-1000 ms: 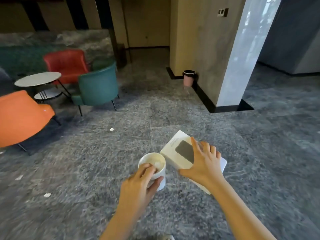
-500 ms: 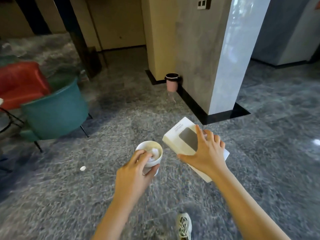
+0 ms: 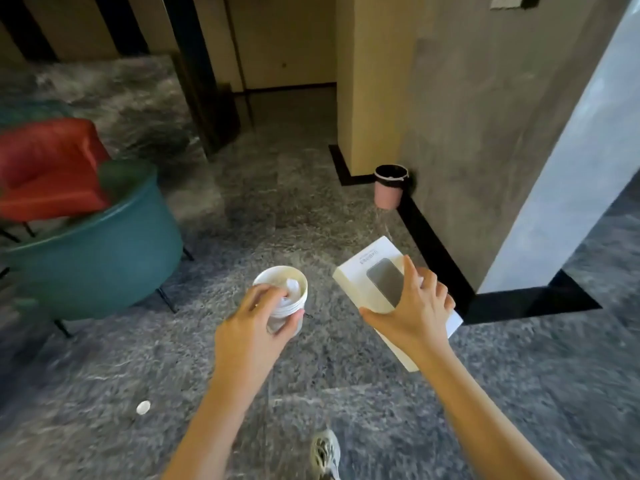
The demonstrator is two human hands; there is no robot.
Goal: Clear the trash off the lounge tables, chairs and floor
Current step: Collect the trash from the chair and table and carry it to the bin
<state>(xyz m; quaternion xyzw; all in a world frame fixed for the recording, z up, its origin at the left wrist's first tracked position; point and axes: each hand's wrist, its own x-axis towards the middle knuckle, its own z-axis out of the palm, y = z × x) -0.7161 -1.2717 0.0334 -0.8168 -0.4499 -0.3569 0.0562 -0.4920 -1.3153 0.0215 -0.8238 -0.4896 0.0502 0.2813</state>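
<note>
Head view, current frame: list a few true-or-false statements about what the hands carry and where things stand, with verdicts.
1. The left hand grips a white cup with crumpled paper inside. True.
2. The right hand is empty. False: it holds a white box.
3. The pink bin stands on the floor against the pillar. True.
4. The teal chair is on the person's right. False: it is on the left, in front of a red chair.
5. A small white scrap lies on the floor near the left arm. True.
</note>
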